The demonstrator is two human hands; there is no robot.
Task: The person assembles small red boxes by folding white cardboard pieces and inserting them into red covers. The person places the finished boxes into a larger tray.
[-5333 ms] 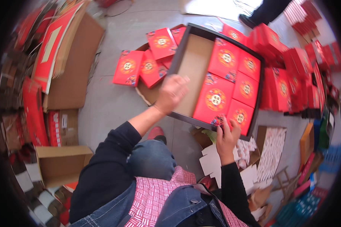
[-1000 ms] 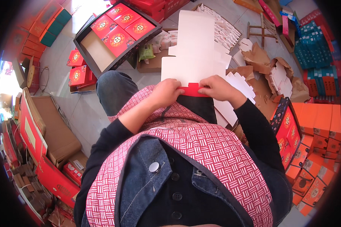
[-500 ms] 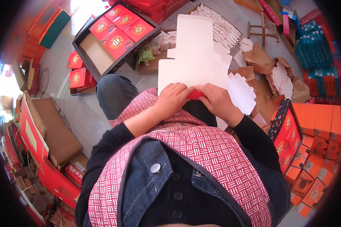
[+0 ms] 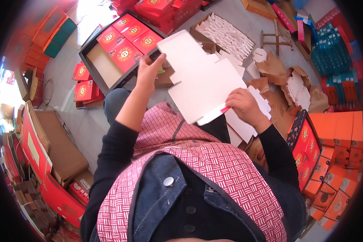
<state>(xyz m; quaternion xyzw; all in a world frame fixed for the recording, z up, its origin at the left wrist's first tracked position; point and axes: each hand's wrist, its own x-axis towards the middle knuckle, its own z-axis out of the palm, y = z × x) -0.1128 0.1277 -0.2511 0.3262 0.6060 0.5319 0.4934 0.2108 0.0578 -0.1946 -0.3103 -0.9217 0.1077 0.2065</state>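
Observation:
A flat, unfolded carton blank (image 4: 207,76), pale on its inner face with stepped flaps, lies tilted over my lap. My right hand (image 4: 248,107) is closed on its near right edge, where a narrow strip of red outer face shows. My left hand (image 4: 149,72) is at the blank's far left edge; its thumb and fingers are spread apart, and the thumb tip meets the edge of the end flap. More white blanks (image 4: 257,101) lie partly under my right hand and this blank.
A black-rimmed tray (image 4: 105,76) with several red boxes stands ahead on the left. Beyond the blank is a carton of small white-wrapped packets (image 4: 226,34). Torn brown paper (image 4: 276,66) lies to the right, with stacked orange boxes (image 4: 336,129) nearer me. Brown cardboard (image 4: 60,141) leans at left.
The blank has turned, its far end swinging left and toward me. My left hand has moved from the red near edge to the far left edge. My right hand has shifted slightly right.

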